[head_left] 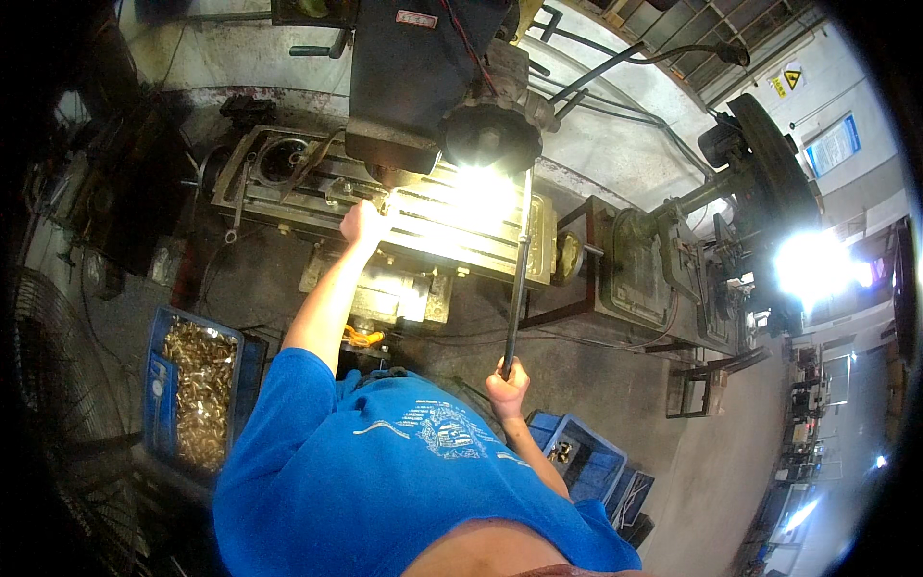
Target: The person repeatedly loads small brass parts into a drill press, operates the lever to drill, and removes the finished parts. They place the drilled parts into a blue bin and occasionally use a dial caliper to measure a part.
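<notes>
My right hand [508,385] is wrapped round the lower end of a long dark lever [520,279], which runs up to the head of a milling or drilling machine [394,87]. My left hand [362,225] is closed, close under the machine's spindle [389,175] and at a small fixture on the slotted machine table [452,248]. Whatever its fingers hold is hidden by the hand and the glare. A bright work lamp [492,144] lights the table just right of that hand.
A blue crate [159,385] full of small brass-coloured parts stands at lower left. Another blue crate [601,462] with a few parts sits behind my right forearm. A wrench [233,221] hangs at the table's left end. More machinery [639,260] stands to the right.
</notes>
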The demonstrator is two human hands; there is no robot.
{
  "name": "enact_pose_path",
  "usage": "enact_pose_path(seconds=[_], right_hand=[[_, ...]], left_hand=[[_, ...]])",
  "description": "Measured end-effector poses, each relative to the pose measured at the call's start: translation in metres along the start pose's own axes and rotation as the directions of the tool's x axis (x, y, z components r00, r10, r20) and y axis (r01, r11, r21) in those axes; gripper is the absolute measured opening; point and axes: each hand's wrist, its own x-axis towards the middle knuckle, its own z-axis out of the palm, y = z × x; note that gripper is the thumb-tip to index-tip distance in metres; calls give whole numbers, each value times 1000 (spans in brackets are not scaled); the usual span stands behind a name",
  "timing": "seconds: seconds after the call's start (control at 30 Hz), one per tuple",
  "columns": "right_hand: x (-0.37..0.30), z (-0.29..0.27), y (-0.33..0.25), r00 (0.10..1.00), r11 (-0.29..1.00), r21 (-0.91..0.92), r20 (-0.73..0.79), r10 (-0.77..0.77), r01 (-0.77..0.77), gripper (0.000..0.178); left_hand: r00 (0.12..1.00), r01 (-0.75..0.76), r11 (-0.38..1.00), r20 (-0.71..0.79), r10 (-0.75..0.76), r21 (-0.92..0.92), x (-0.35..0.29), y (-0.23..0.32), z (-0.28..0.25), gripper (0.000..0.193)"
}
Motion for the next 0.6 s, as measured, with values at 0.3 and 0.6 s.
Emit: enact_pose_path(seconds=[0.3,0.6], right_hand=[[2,0,3,1000,1000,-23,-18,-5,5,13],[3,0,8,1000,1000,-1,-2,-5,5,15]], left_hand=[[999,13,1000,36,-13,5,-1,2,-4,60],[999,18,1000,38,-18,9,0,1,-3,60]])
